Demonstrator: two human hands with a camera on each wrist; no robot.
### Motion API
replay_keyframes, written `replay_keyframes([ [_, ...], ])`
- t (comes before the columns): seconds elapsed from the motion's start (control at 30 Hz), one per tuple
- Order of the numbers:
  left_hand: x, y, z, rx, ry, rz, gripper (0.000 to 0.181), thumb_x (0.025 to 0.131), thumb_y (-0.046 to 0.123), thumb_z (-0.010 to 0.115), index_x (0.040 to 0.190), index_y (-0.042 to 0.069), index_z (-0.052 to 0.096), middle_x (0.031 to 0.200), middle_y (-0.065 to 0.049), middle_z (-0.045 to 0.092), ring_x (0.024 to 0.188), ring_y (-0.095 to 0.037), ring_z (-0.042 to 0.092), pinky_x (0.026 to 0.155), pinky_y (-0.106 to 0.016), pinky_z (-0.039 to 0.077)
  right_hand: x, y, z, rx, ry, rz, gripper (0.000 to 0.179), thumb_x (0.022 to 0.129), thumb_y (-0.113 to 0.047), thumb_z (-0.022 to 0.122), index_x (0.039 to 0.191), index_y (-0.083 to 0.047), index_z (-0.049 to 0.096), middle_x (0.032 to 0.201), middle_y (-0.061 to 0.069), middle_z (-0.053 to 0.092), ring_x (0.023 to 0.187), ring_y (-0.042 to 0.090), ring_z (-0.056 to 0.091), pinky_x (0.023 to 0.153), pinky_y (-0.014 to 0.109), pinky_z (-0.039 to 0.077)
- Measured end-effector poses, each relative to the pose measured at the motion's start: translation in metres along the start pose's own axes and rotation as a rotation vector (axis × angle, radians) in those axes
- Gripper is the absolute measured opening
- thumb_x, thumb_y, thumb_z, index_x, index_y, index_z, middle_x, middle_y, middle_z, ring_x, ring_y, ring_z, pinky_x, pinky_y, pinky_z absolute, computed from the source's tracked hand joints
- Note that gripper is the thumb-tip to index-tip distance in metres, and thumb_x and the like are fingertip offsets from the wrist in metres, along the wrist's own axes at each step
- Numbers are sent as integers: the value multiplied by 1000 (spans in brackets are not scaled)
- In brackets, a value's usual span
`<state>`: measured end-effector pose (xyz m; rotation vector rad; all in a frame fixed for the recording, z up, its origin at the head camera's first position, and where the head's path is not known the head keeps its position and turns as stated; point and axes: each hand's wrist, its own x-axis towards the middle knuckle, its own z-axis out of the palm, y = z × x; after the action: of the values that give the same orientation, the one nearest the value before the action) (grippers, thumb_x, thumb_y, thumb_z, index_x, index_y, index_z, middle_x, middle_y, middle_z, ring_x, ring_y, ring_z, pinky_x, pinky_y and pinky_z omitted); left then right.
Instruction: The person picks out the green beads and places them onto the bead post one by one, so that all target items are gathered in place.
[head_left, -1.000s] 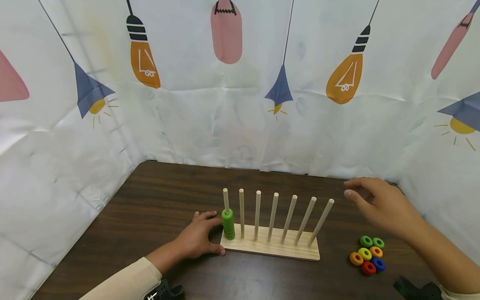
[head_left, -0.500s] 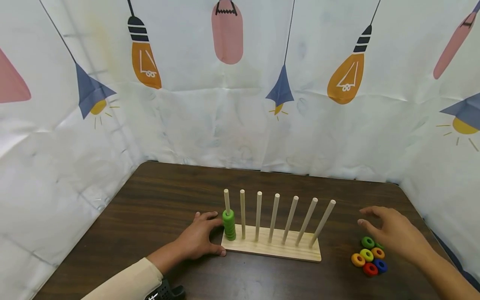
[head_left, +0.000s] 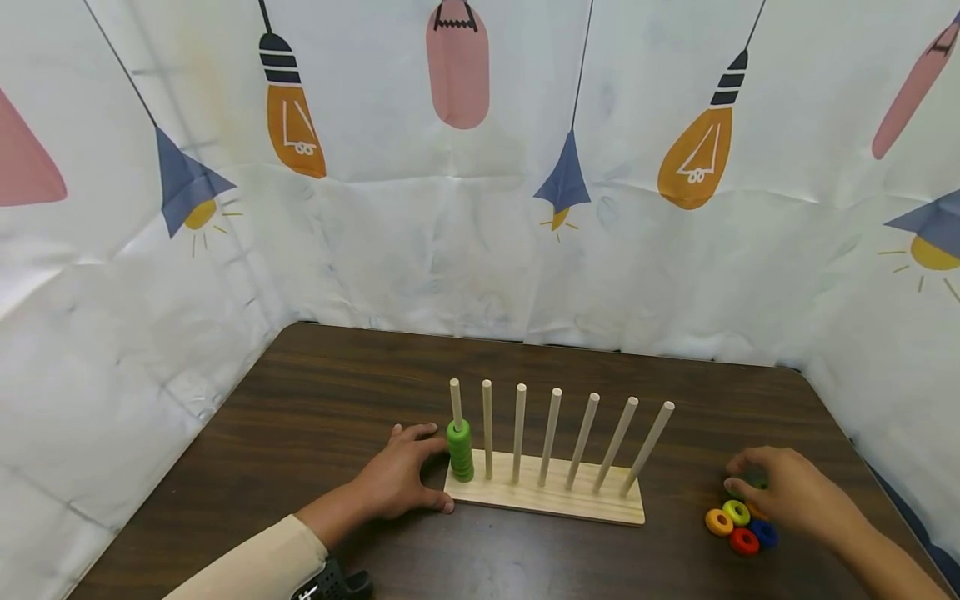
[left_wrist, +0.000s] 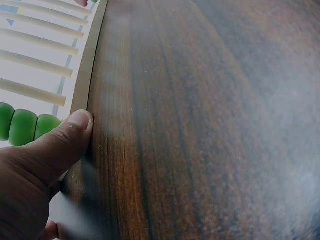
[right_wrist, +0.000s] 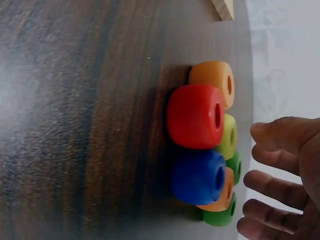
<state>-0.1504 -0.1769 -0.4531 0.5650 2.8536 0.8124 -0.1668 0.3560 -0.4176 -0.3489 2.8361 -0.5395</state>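
Note:
A pale wooden peg board [head_left: 543,492] stands on the brown table, with upright pegs in a row. Green ring beads [head_left: 461,454] are stacked on its leftmost peg. My left hand [head_left: 401,479] holds the board's left end, the thumb [left_wrist: 75,132] pressed along its front edge. Over the loose beads at the right hovers my right hand [head_left: 798,493], fingers relaxed and nothing between them. Under or beside it lie a red bead [right_wrist: 197,116], a blue bead [right_wrist: 197,175], a yellow bead [head_left: 736,512], orange beads [head_left: 718,522] and green beads [right_wrist: 220,216], partly hidden by the hand in the head view.
The dark wood-grain table [head_left: 360,367] reaches back to a white curtain [head_left: 375,250] printed with lamps and bulbs. Bare tabletop lies between the board's right end and the loose beads. A black strap [head_left: 330,583] circles the left wrist.
My right hand has come down and a little right, from beyond the loose beads to just over the green ones. The left hand keeps its hold on the board.

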Motion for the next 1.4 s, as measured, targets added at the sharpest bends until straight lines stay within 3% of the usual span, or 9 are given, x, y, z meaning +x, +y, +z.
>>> replay_keyframes([
  [0.1, 0, 0, 0, -1, -3, 3, 74, 69, 41, 95, 133, 16, 67, 148, -25, 48, 143, -46, 37, 115, -73, 17, -1, 2, 3, 36, -36, 21, 24, 94, -27, 75, 108, -8, 72, 90, -1, 67, 71, 15, 55, 68, 39, 51],
  [0.27, -1, 0, 0, -6, -10, 2, 74, 70, 41, 95, 133, 16, 67, 149, -25, 47, 143, -46, 37, 115, -73, 16, -2, 6, 5, 30, -35, 12, 24, 94, -25, 76, 110, -8, 74, 100, 1, 70, 75, 13, 57, 67, 37, 53],
  [0.4, -2, 1, 0, -7, -12, -2, 74, 70, 41, 95, 134, 16, 67, 149, -25, 47, 143, -46, 36, 115, -73, 16, -2, 5, 6, 14, -29, 23, 26, 94, -27, 75, 112, -8, 74, 96, -1, 70, 72, 12, 57, 65, 35, 51],
  [0.53, -2, 1, 0, -5, -6, 2, 73, 70, 40, 95, 133, 15, 67, 148, -25, 47, 143, -46, 37, 115, -73, 16, -2, 5, 7, 14, -30, 36, 27, 95, -28, 75, 114, -9, 74, 97, -2, 70, 75, 13, 57, 65, 37, 52],
  [0.73, -2, 0, 1, -4, -5, 7, 73, 69, 40, 96, 133, 15, 67, 148, -25, 48, 142, -46, 37, 115, -73, 17, -3, 5, 7, 6, -20, 43, 31, 93, -29, 76, 117, -9, 74, 103, 1, 72, 86, 15, 63, 73, 49, 57],
  [0.97, -3, 1, 0, -8, -5, 8, 74, 69, 40, 96, 133, 15, 67, 148, -25, 48, 142, -46, 37, 114, -73, 16, 0, 3, 11, -8, 23, 64, 28, 94, -32, 75, 112, -9, 72, 90, -2, 67, 72, 14, 59, 63, 40, 52],
  [1.17, -2, 0, 0, 0, -7, 10, 73, 70, 40, 96, 133, 15, 67, 147, -24, 49, 143, -44, 37, 115, -73, 16, 4, 3, 12, -38, 55, 40, 29, 93, -36, 76, 109, -12, 73, 100, 3, 71, 86, 23, 65, 73, 55, 55],
  [1.4, -1, 1, 0, 6, -4, 6, 74, 70, 40, 96, 133, 15, 67, 148, -25, 48, 142, -45, 38, 115, -73, 16, 7, 0, 13, -23, 47, 58, 31, 92, -34, 78, 113, -12, 73, 95, 1, 68, 76, 16, 55, 65, 42, 51],
])
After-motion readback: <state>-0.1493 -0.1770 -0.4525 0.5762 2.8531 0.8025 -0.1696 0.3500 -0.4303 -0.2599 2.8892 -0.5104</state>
